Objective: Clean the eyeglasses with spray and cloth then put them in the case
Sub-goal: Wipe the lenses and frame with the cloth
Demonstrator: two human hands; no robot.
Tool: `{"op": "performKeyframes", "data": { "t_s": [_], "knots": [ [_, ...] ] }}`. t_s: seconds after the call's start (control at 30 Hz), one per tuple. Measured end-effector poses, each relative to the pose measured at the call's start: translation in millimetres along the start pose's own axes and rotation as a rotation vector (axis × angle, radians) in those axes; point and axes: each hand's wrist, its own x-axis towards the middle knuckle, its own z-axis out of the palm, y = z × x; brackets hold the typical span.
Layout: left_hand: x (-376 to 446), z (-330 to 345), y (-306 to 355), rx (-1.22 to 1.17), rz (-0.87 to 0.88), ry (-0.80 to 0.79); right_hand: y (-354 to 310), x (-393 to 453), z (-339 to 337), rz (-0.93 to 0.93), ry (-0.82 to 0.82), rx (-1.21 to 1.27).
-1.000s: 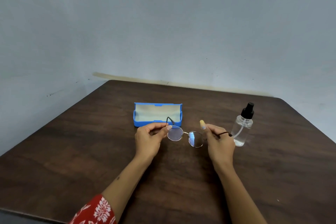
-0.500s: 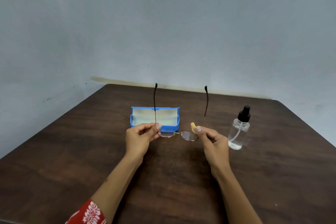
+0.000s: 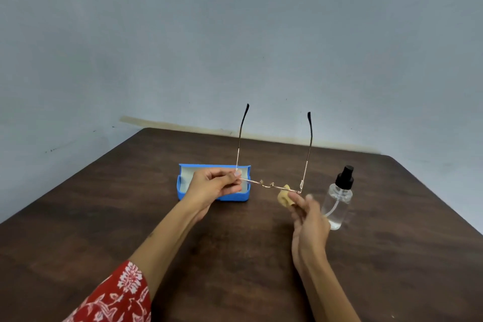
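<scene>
The person is holding the eyeglasses [image 3: 271, 185] in the air above the middle of the worktop [image 3: 104, 230], front bar running left to right across the frame and both temple arms pointing straight up toward the wall. The left hand [image 3: 214, 187] is pinching the frame at its left hinge, fingers curled round the metal. The right hand [image 3: 307, 219] is sitting just below the right end of the frame, and it is pinching a small wad of yellowish cloth [image 3: 285, 197] between thumb and fingertips; whether the cloth is touching the lens or just under it I cannot tell, since the lenses are lying almost edge-on to the view.

Behind the left hand, in the centre of the frame, the blue case [image 3: 185, 188] is lying open, its pale lining facing up, its long side running left to right like the frame's own. The spray bottle [image 3: 337, 201] is standing upright just right of the right hand, black nozzle on top, apparently apart from it.

To my eye the wiping step is in hand. The right hand is the nearer one to both the right lens and the bottle, while the left is nearer the case. The frame is already lined up with the case's length, so folding the temples looks like what stands between wiping and stowing.
</scene>
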Motion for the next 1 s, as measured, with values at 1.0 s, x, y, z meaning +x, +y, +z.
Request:
{"op": "performKeyframes", "data": {
  "t_s": [1.0],
  "knots": [
    [0.9,4.8,-11.0,-0.149,0.004,0.299,27.2,-6.6,39.2,-1.522,-0.483,-1.114]
  ]
}}
